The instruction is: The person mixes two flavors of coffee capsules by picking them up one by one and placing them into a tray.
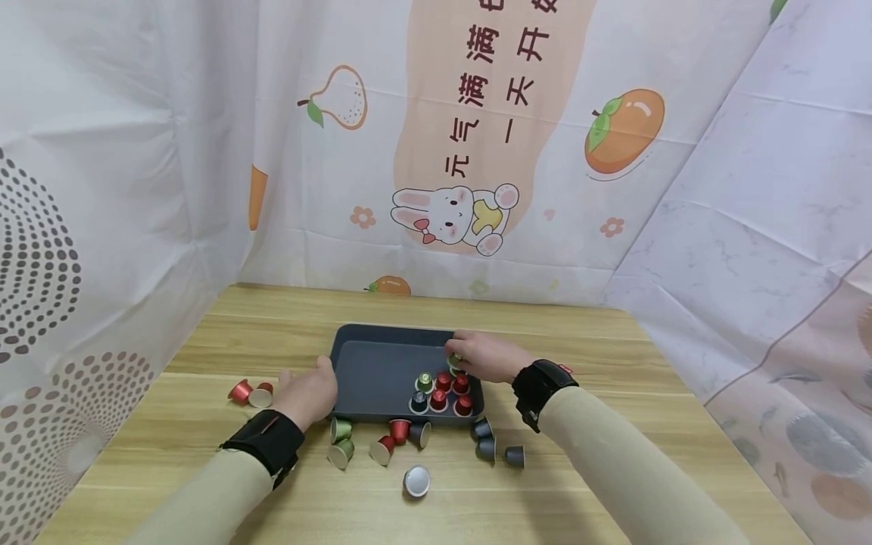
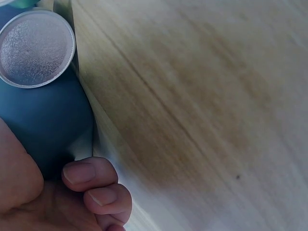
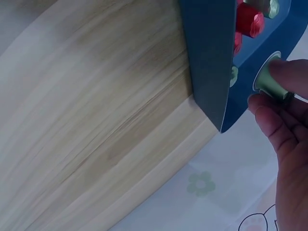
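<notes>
A dark grey-blue tray (image 1: 388,371) lies on the table, with several red, green and dark coffee capsules standing foil-down in its right part. My left hand (image 1: 309,390) is at the tray's left wall, and in the left wrist view its curled fingers (image 2: 108,197) grip the tray's side (image 2: 53,115). Over the tray's far right corner, my right hand (image 1: 487,356) pinches a green coffee capsule (image 3: 272,79) between thumb and fingers. That capsule is tilted, its rim facing the tray. A red capsule (image 3: 250,20) shows beyond it in the right wrist view.
Loose capsules lie in front of the tray: green (image 1: 341,453), red (image 1: 383,450), dark (image 1: 485,448) and one with its pale lid (image 1: 417,481) facing up. Red capsules (image 1: 241,391) lie left of my left hand. Printed cloth (image 1: 327,250) hangs behind the table (image 1: 572,333).
</notes>
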A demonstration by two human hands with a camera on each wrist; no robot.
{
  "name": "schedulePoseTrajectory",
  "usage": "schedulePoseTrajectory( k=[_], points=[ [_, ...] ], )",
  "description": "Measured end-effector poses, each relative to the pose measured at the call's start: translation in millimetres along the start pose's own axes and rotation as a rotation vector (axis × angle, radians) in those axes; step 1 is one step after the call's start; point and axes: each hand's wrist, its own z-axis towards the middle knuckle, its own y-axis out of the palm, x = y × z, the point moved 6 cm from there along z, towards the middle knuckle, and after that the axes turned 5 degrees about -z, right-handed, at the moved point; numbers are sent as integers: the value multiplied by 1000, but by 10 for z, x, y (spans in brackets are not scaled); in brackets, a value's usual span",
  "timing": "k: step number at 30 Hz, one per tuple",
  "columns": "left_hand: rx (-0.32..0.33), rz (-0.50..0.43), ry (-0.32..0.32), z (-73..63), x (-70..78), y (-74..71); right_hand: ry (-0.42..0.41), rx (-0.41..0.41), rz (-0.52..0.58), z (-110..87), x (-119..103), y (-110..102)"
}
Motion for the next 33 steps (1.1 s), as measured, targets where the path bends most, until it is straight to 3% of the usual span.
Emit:
schedulePoseTrajectory(
  k=[14, 33],
  points=[
    [-11, -68, -27, 9, -6, 0, 15, -31, -51, 155, -27, 133],
    [-4, -61, -26, 15, -11, 3, 11, -69, -81, 218, -177, 104]
  ],
)
